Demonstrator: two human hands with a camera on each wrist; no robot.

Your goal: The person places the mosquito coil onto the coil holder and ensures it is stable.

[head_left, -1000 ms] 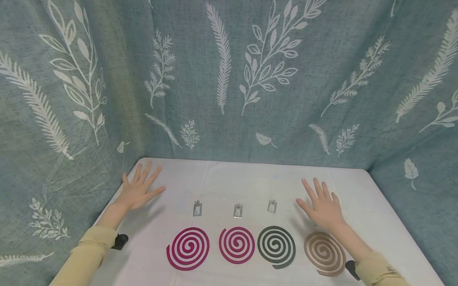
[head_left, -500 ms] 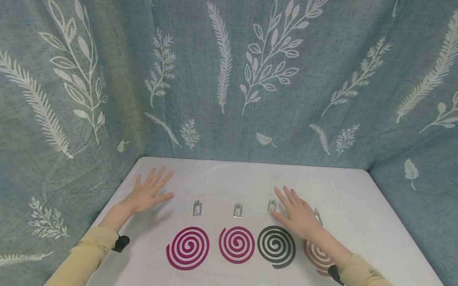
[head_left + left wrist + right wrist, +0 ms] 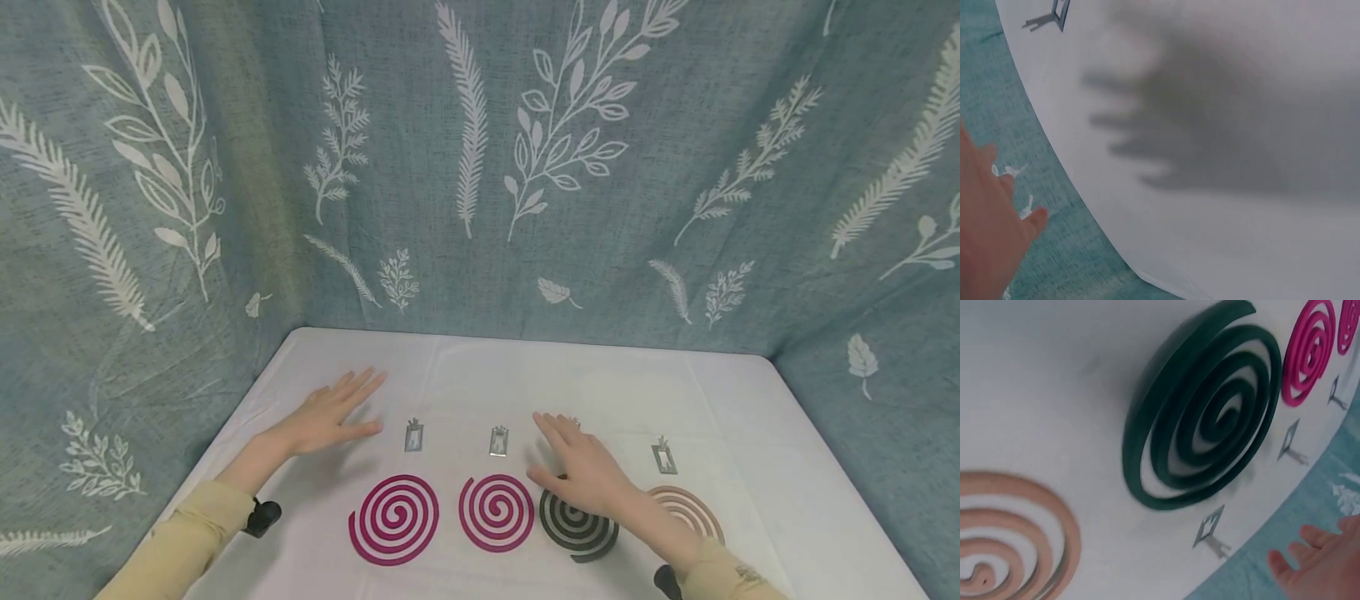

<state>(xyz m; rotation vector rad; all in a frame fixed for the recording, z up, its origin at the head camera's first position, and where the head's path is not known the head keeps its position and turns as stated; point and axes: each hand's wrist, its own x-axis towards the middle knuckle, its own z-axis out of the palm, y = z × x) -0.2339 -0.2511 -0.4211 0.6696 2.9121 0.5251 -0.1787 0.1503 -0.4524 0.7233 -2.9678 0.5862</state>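
My left hand (image 3: 330, 417) hovers over the white table at the left, fingers spread and holding nothing. The nearest thing to it is a small metal coil stand (image 3: 414, 436). My right hand (image 3: 588, 471), also spread and holding nothing, overlaps the dark green mosquito coil (image 3: 592, 546) and mostly hides a stand behind it. Two magenta mosquito coils, a left one (image 3: 427, 521) and a right one (image 3: 527, 517), lie flat to its left. A brown coil (image 3: 705, 510) is partly hidden under the right forearm. Another stand (image 3: 498, 442) lies between the hands; a further stand (image 3: 663, 457) is right of them.
The white table (image 3: 480, 375) ends at a blue-green leaf-patterned curtain (image 3: 420, 167) at the back and sides. Coils form a near row, with the metal stands in a row beyond them. A dark wrist camera (image 3: 262, 518) sits under the left sleeve.
My right hand has moved left and nearer, from above the brown coil to over the dark green one, uncovering the rightmost stand. My left hand has shifted right and slightly nearer. Coils and stands stay put.
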